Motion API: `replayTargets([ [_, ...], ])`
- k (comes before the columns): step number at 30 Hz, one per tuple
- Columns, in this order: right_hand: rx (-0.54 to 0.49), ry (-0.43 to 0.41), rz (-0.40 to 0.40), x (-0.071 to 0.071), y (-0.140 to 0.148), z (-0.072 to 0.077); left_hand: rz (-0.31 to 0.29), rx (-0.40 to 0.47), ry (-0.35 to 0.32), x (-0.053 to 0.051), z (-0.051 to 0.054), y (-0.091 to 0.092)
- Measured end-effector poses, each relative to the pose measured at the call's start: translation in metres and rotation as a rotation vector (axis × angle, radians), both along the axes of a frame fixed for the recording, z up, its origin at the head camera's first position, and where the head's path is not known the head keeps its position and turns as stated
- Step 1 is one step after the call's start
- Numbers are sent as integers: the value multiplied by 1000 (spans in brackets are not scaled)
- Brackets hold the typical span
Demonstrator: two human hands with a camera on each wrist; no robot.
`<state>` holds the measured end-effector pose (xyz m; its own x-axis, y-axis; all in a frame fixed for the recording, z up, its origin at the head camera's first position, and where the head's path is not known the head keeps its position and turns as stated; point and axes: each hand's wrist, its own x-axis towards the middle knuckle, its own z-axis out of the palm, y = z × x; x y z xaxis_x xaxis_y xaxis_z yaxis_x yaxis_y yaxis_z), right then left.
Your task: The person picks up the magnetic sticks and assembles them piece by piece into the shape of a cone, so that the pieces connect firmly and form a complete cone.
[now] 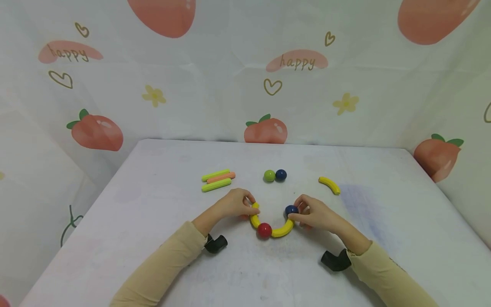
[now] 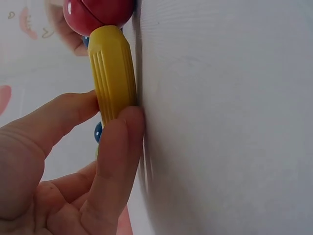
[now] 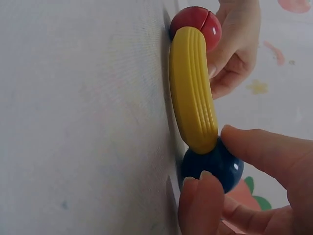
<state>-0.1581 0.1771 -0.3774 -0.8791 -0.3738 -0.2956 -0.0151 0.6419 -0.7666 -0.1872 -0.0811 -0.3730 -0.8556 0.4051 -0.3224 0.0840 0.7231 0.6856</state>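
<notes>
- Left hand [image 1: 235, 203] pinched a yellow stick [image 1: 255, 221], eleven o'clock from the red ball [image 1: 264, 230]; tugging might have parted them.
- Second yellow stick [image 1: 282, 230], three o'clock, might have slipped if the right hand [image 1: 317, 214], pinching the blue ball [image 1: 290, 209], twisted.

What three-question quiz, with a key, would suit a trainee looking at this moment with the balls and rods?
1. True or false: the red ball sits between two curved yellow rods.
2. Which colour of ball does the right hand pinch? A: green; B: dark blue; C: red.
3. How many straight rods lie beyond the left hand in the head view, and in what colours?

Key: 1. True. 2. B. 3. Three: two yellow-green, one orange.
</notes>
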Motion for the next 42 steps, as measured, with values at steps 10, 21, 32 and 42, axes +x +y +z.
replayTargets([
  [10,2,-7,151,-2,4,3,24,19,9,0,0,0],
  [21,4,93,101,-22,28,8,24,29,-4,-1,-2,1],
  [32,110,308,-227,-45,67,13,37,41,11,0,0,2],
  [42,189,289,-298,-52,83,6,35,62,-10,-1,-3,1],
])
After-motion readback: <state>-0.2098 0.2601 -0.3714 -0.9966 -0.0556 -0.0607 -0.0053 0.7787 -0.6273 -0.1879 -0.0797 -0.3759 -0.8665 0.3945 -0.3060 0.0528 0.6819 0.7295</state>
